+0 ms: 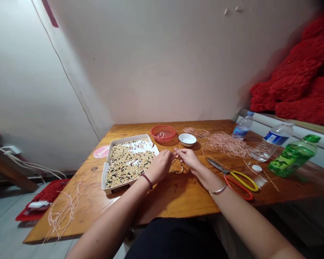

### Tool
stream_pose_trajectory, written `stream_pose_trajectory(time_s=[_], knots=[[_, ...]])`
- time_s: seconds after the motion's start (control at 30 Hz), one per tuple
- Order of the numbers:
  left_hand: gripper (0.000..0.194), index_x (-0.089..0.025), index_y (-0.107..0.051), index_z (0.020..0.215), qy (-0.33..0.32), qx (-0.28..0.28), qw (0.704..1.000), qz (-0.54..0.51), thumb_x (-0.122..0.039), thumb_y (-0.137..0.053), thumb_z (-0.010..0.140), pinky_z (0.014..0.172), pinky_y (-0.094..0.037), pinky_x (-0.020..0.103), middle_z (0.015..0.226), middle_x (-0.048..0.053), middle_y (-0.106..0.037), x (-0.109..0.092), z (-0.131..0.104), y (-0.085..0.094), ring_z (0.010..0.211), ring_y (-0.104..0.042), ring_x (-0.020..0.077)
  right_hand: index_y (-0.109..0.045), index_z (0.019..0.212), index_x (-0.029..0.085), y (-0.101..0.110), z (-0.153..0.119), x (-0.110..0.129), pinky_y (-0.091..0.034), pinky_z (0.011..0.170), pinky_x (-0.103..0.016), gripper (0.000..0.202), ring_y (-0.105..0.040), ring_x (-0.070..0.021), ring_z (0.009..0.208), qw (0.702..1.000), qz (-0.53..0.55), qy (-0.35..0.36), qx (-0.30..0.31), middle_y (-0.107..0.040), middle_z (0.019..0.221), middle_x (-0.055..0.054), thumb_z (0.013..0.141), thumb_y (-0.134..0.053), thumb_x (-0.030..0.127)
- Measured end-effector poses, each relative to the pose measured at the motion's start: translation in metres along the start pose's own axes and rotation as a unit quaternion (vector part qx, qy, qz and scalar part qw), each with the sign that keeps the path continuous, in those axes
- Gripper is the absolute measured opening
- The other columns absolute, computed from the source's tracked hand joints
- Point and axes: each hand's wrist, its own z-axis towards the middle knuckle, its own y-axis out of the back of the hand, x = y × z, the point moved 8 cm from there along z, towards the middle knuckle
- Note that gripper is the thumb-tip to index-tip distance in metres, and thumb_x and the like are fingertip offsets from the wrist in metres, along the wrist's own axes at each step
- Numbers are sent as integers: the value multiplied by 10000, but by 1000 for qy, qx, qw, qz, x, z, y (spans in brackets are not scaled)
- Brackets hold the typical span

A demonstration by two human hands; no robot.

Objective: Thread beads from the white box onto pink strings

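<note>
Left hand (pixel 162 163) and right hand (pixel 187 157) pinch ends of the beaded strand (pixel 177 172), where steady, even tension should prevent slipping.

Legible: "Gan" in white on the blue label of the small clear water bottle (pixel 242 126), far right of table; rest of the word wraps out of view. Pink disc (pixel 100 152) left of the bead tray (pixel 104 176): one white character, can't tell if 1 or T. Blue-label bottle (pixel 272 141) and green drink bottle (pixel 294 156): print too blurred to read.
</note>
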Motion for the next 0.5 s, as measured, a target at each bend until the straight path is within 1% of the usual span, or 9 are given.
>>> stream_pose_trajectory(time_s=[0.07,0.13,0.23,0.3,0.37,0.43,0.5], knots=[[188,-175,-484,882,54,15,994,-92,-282,-343,946,706,-436,299,833,50,-580,10,-1,-7,763,-537,163,-662,666,129,-4,0,-7,-255,344,-160,456,-414,-39,402,998,18,-46,30,-640,615,-38,625,-690,582],[197,-179,-464,881,102,36,976,-189,-328,-351,943,692,-437,289,812,41,-592,17,-3,-15,729,-543,150,-665,697,128,-5,-1,-12,-212,333,-152,432,-400,-28,390,995,33,-79,47,-647,631,-36,649,-690,557],[241,-180,-444,877,135,60,944,-296,-392,-349,939,686,-436,273,807,33,-602,19,-5,-22,711,-544,133,-663,715,135,-5,-2,-14,-211,329,-151,393,-403,-27,384,992,57,-102,53,-663,657,-40,685,-683,526],[275,-179,-443,855,147,63,932,-325,-424,-347,935,658,-429,252,785,19,-583,19,-5,-23,688,-525,119,-667,726,141,-4,-2,-15,-227,330,-156,373,-406,-31,381,990,68,-112,57,-678,682,-50,702,-677,513],[291,-179,-440,836,160,64,928,-331,-436,-344,931,604,-414,230,748,-1,-544,22,-5,-24,631,-485,102,-673,748,145,-3,-3,-15,-249,337,-161,372,-411,-35,385,988,78,-121,60,-692,706,-62,719,-662,515],[282,-178,-437,836,167,66,928,-326,-428,-348,929,563,-396,217,722,-13,-512,25,-5,-26,585,-447,90,-676,761,148,-1,-2,-14,-269,351,-161,380,-421,-37,398,988,83,-116,51,-699,730,-67,730,-648,525],[264,-177,-439,838,169,65,933,-310,-415,-364,924,558,-391,217,712,-16,-507,26,-6,-25,575,-438,89,-672,751,149,1,-1,-13,-278,359,-161,393,-435,-40,412,991,74,-101,39,-699,742,-67,728,-641,540]])
